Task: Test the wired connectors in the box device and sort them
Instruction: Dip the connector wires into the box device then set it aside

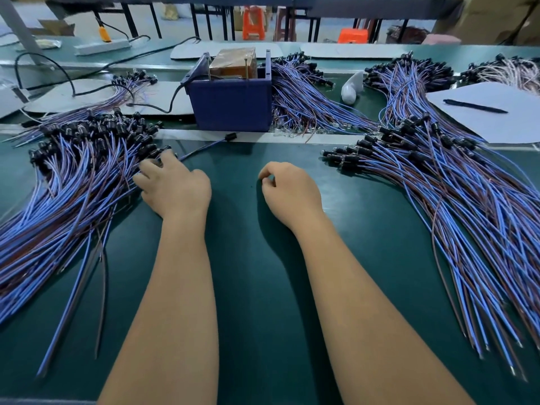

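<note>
Head view: green bench mat (248, 258) w/ both bare forearms reaching fwd from the near edge.

Left hand (172, 188) lies at the right edge of the left pile of wired connectors (73, 176), fingers spread & resting on the blue/brown wires just near the black connector heads. Can't tell if it grips any single wire; fingertips are partly buried in the pile.

Right hand (287, 190) rests on the bare mat near centre, fingers loosely curled, thumb & forefinger close together, nothing visible between them. Well apart from the wires on either side.

Blue box device (230, 103) sits far centre, open top, w/ a brown block & two thin upright rods inside; a black cord runs off its left side. One loose connector (230, 136) lies just near-side of the box, its wire trailing toward the left hand.

Right pile of connectors (438, 182) fans out right, heads pointing left, wire ends toward the near right corner. More bundles (306, 95) lie far, right of the box.

Far right: pen (474, 106) on a white sheet (496, 121). White bag (352, 87) between the far bundles.
</note>
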The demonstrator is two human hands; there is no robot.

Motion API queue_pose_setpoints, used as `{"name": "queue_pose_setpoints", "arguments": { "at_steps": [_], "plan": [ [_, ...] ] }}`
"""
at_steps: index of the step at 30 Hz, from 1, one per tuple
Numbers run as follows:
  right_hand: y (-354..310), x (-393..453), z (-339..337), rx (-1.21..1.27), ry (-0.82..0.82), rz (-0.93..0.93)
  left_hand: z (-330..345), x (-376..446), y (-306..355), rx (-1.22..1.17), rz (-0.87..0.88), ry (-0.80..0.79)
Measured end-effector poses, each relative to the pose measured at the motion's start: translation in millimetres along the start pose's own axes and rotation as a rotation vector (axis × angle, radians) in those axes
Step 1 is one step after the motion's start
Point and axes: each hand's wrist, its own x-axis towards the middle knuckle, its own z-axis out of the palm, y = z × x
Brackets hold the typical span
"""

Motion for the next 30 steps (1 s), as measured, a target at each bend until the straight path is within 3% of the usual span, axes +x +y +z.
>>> {"name": "queue_pose_setpoints", "arguments": {
  "at_steps": [7,13,16,19,22,25,27,30],
  "plan": [
    [3,-2,0,0.055,-0.005,-0.023,-2,2,-5,0.073,-0.008,-0.019],
    [3,-2,0,0.057,-0.015,-0.029,-1,3,-6,-0.029,0.036,0.028],
    [4,-1,0,0.079,-0.019,-0.031,2,2,-5,-0.214,0.107,0.124],
    [4,-3,-1,0.227,0.006,-0.025,2,-3,10,-0.651,0.168,0.126],
    [2,-4,-4,0.505,0.047,0.027,-2,-18,29,-1.243,0.09,-0.092],
    [-2,-5,-11,0.921,-0.016,0.099,-7,-30,39,-1.613,0.094,-0.417],
    [-4,-7,-17,1.133,-0.078,0.122,-11,-32,39,-1.753,0.126,-0.662],
    [-7,-6,-21,1.338,-0.198,0.207,-16,-33,38,-1.736,0.199,-1.002]
  ]
}}
